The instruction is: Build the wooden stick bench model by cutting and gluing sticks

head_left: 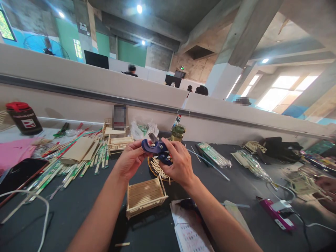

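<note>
Both my hands are raised over the dark table. My right hand is closed round the handles of a blue cutter with a metal blade pointing up. My left hand pinches the cutter's front end near the blade; whether it also holds a thin stick there I cannot tell. Below the hands lies a round dish of short wooden sticks. In front of it stands a small box-shaped frame built of sticks.
Wrapped chopsticks and small stick models lie at the left, with a phone and a white cable. A green jar stands behind. Chopstick packets, a glue gun, paper and another person's hand are on the right.
</note>
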A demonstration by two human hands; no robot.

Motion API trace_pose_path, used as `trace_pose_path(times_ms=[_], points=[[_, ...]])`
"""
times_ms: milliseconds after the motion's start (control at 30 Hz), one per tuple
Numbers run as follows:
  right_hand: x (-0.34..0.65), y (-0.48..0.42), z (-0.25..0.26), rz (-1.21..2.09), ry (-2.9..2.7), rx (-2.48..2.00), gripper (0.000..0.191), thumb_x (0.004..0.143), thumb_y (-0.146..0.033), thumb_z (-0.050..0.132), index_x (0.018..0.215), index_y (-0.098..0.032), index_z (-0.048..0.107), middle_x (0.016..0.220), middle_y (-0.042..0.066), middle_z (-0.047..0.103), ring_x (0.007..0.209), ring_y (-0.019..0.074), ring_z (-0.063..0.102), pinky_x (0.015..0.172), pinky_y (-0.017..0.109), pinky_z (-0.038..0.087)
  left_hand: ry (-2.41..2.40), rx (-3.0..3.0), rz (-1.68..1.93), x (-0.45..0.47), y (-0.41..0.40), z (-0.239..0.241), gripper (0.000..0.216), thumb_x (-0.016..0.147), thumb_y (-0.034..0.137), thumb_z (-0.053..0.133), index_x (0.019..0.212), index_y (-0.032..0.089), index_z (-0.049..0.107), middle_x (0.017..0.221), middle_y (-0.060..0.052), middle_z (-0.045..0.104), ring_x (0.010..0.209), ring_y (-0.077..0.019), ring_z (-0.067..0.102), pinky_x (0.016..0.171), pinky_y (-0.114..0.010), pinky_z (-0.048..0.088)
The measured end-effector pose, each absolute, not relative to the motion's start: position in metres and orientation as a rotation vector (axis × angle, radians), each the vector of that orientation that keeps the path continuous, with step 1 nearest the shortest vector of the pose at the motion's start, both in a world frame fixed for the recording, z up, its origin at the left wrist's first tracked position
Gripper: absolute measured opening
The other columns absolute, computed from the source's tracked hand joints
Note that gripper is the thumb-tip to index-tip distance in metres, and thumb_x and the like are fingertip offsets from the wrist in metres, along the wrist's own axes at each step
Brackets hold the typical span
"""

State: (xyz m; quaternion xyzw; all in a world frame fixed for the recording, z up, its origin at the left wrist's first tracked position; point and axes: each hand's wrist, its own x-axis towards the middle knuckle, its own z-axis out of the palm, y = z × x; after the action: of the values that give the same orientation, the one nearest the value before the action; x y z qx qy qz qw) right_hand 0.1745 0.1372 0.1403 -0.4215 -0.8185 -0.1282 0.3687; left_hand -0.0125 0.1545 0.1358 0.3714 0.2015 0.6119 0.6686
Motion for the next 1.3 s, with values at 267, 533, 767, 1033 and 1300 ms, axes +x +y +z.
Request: trace_pose_path(times_ms=[267, 533, 767, 1033, 1300], points=[[0.172, 0.137, 0.138, -0.33, -2.084, -1.083, 0.066, 0.075, -0.028, 0.065, 0.138, -0.022, 0.046, 0.111, 0.009, 0.06, 0.099, 0.0255, 0.057, 0.089, 0.04, 0.049, 0.457, 0.829, 1.401, -0.012, 0.154, 0.138, 0.022, 0.058, 0.024, 0.088, 0.075, 0.016, 0.077, 0.078, -0.004, 0.074, 0.068, -0.0123, 0.066, 0.065, -0.022, 0.054], [0.172, 0.139, 0.136, -0.318, -2.063, -1.078, 0.065, 0.075, -0.028, 0.064, 0.138, -0.022, 0.047, 0.111, 0.009, 0.06, 0.099, 0.0255, 0.058, 0.088, 0.04, 0.049, 0.465, 0.85, 1.408, -0.011, 0.152, 0.139, 0.023, 0.059, 0.024, 0.088, 0.076, 0.016, 0.076, 0.079, -0.005, 0.074, 0.068, -0.0137, 0.066, 0.065, -0.024, 0.054], [0.171, 0.14, 0.133, -0.311, -2.05, -1.046, 0.063, 0.075, -0.028, 0.063, 0.136, -0.022, 0.048, 0.11, 0.009, 0.062, 0.099, 0.025, 0.06, 0.088, 0.039, 0.05, 0.474, 0.882, 1.393, -0.012, 0.152, 0.14, 0.021, 0.059, 0.025, 0.088, 0.074, 0.016, 0.076, 0.075, -0.003, 0.073, 0.068, -0.0128, 0.066, 0.064, -0.022, 0.053], [0.172, 0.14, 0.13, -0.271, -2.064, -1.035, 0.06, 0.077, -0.029, 0.063, 0.135, -0.021, 0.05, 0.105, 0.008, 0.065, 0.093, 0.0232, 0.063, 0.083, 0.035, 0.051, 0.512, 0.939, 1.383, -0.014, 0.154, 0.138, 0.022, 0.061, 0.026, 0.087, 0.076, 0.015, 0.077, 0.078, -0.005, 0.074, 0.067, -0.0127, 0.066, 0.066, -0.022, 0.053], [0.169, 0.157, 0.128, -0.131, -2.186, -1.168, 0.055, 0.083, -0.027, 0.059, 0.136, -0.019, 0.049, 0.103, 0.008, 0.067, 0.09, 0.0216, 0.064, 0.079, 0.03, 0.05, 0.626, 0.82, 1.45, -0.014, 0.167, 0.13, 0.029, 0.052, 0.021, 0.088, 0.075, 0.012, 0.074, 0.069, -0.003, 0.069, 0.06, -0.0114, 0.062, 0.06, -0.023, 0.054]])
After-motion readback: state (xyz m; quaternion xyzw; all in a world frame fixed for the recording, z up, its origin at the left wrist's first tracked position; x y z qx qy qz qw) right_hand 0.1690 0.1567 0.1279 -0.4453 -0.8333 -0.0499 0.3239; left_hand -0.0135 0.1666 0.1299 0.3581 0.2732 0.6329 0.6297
